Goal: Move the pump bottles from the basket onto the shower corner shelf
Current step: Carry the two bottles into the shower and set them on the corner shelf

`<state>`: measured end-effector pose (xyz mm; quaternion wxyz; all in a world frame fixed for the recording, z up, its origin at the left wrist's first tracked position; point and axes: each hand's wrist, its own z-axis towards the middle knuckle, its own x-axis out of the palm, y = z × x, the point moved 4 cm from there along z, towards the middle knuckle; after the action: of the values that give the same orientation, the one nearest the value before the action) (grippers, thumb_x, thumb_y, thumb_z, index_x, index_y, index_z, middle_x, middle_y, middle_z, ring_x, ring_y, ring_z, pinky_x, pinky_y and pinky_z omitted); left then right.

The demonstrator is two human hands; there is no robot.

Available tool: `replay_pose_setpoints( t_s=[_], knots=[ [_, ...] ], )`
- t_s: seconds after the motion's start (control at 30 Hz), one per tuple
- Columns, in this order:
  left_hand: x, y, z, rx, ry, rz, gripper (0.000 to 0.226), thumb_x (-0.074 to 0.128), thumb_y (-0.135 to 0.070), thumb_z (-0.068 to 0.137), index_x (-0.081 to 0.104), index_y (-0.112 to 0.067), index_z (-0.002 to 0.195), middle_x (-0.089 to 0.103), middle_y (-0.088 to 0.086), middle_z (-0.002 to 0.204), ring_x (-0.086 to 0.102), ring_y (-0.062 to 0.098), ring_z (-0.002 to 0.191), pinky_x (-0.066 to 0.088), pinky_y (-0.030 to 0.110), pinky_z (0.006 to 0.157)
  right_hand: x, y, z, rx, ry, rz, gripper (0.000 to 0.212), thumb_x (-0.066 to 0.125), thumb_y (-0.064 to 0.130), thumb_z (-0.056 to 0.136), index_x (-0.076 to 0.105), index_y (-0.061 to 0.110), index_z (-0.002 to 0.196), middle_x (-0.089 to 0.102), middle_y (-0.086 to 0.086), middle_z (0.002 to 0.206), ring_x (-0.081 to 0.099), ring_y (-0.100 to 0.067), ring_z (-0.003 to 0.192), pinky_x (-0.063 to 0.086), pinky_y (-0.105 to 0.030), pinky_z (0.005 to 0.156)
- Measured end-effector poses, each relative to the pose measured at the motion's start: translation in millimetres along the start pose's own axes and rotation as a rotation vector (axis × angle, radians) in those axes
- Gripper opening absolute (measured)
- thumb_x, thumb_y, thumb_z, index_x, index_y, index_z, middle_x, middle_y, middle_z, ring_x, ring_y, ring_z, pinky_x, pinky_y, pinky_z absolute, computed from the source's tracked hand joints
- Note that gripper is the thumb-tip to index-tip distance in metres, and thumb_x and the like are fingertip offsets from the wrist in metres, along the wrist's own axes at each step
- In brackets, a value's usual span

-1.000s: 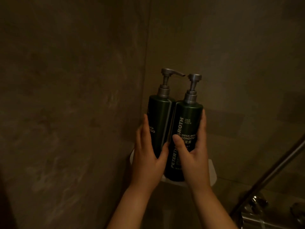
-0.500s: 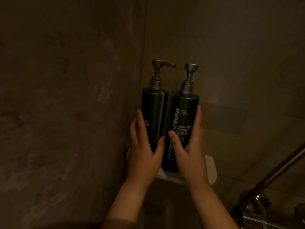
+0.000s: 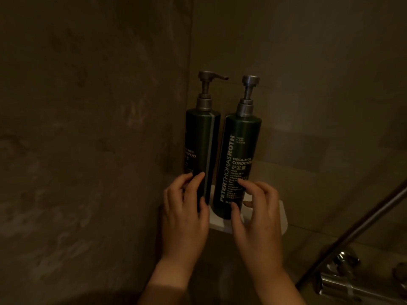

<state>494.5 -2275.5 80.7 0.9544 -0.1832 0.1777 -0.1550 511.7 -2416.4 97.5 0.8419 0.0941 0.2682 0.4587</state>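
Two dark green pump bottles with grey pumps stand upright side by side on the white corner shelf (image 3: 283,217). The shampoo bottle (image 3: 201,139) is on the left against the corner, and the conditioner bottle (image 3: 241,148) is to its right. My left hand (image 3: 185,216) is low in front of the shampoo bottle's base, fingers spread and only brushing it. My right hand (image 3: 257,216) hovers in front of the conditioner bottle's base with its fingers curled apart, not gripping. The basket is out of view.
Dark stone walls meet in the corner behind the bottles. A slanted metal shower rail (image 3: 363,227) runs up at the right, with a chrome tap fitting (image 3: 343,280) below it at the bottom right.
Both hands were wrapped around the bottles' middles; they have slid down to the bases and loosened, fingers now apart. The bottles now rest on the shelf.
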Motion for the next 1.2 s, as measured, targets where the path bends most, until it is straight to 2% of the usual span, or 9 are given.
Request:
replay_pose_setpoints(
  t_s=[0.17,0.37,0.6,0.73,0.8,0.93,1.07,1.2],
  knots=[
    [5,4,2,-0.051,0.038,-0.004,0.063,0.066,-0.003,0.075,0.044,-0.022,0.130,0.034,0.001,0.126,0.040,0.015,0.113,0.042,0.029,0.088,6,-2,5,0.015,0.053,-0.036,0.048,0.068,0.008,0.081,0.051,0.026,0.122,0.043,0.006,0.117,0.052,-0.008,0.101,0.043,-0.009,0.078],
    [15,13,3,-0.157,0.087,-0.062,0.052,0.057,-0.021,0.080,0.042,-0.025,0.130,0.032,-0.001,0.130,0.026,0.000,0.116,0.034,0.022,0.089,16,-5,15,-0.007,0.125,-0.062,0.048,0.065,0.008,0.083,0.050,0.027,0.124,0.042,0.007,0.118,0.050,-0.007,0.102,0.038,-0.005,0.077],
    [22,17,4,-0.170,0.118,-0.068,0.050,0.052,-0.027,0.082,0.041,-0.022,0.131,0.030,-0.002,0.132,0.024,0.000,0.117,0.034,0.025,0.092,27,-3,18,-0.028,0.220,-0.085,0.056,0.060,0.014,0.087,0.039,0.034,0.134,0.037,0.010,0.127,0.044,0.001,0.105,0.035,0.001,0.073],
    [22,17,6,-0.182,0.158,-0.068,0.053,0.050,-0.030,0.083,0.040,-0.020,0.133,0.029,0.000,0.135,0.032,0.009,0.122,0.036,0.028,0.094,31,-2,19,-0.044,0.266,-0.092,0.057,0.058,0.014,0.089,0.036,0.032,0.139,0.037,0.007,0.131,0.044,0.001,0.104,0.035,0.001,0.072],
    [20,18,7,-0.186,0.172,-0.066,0.053,0.050,-0.030,0.083,0.040,-0.019,0.134,0.030,0.002,0.136,0.034,0.014,0.124,0.037,0.028,0.095,33,-1,19,-0.038,0.276,-0.082,0.057,0.056,0.013,0.090,0.034,0.030,0.140,0.036,0.007,0.133,0.045,0.000,0.105,0.034,0.000,0.074],
    [18,20,5,-0.194,0.221,-0.043,0.054,0.051,-0.029,0.083,0.040,-0.017,0.135,0.030,0.004,0.138,0.032,0.015,0.125,0.034,0.026,0.096,36,2,16,-0.032,0.303,-0.118,0.058,0.053,0.016,0.092,0.028,0.028,0.144,0.036,0.005,0.136,0.048,-0.006,0.109,0.039,-0.010,0.078],
    [12,17,-2,-0.197,0.271,-0.021,0.055,0.055,-0.026,0.085,0.038,-0.017,0.137,0.028,0.003,0.141,0.030,0.014,0.126,0.031,0.025,0.097,34,2,9,-0.009,0.342,-0.116,0.055,0.051,0.022,0.094,0.029,0.028,0.144,0.034,0.007,0.139,0.037,-0.003,0.122,0.027,-0.002,0.086],
    [-3,6,-13,-0.180,0.289,0.015,0.054,0.053,-0.027,0.086,0.036,-0.020,0.137,0.027,0.000,0.142,0.026,0.011,0.126,0.032,0.026,0.097,21,7,-6,-0.001,0.348,-0.095,0.051,0.050,0.027,0.094,0.031,0.030,0.141,0.033,0.011,0.138,0.026,0.007,0.120,0.020,-0.002,0.092]
  ],
)
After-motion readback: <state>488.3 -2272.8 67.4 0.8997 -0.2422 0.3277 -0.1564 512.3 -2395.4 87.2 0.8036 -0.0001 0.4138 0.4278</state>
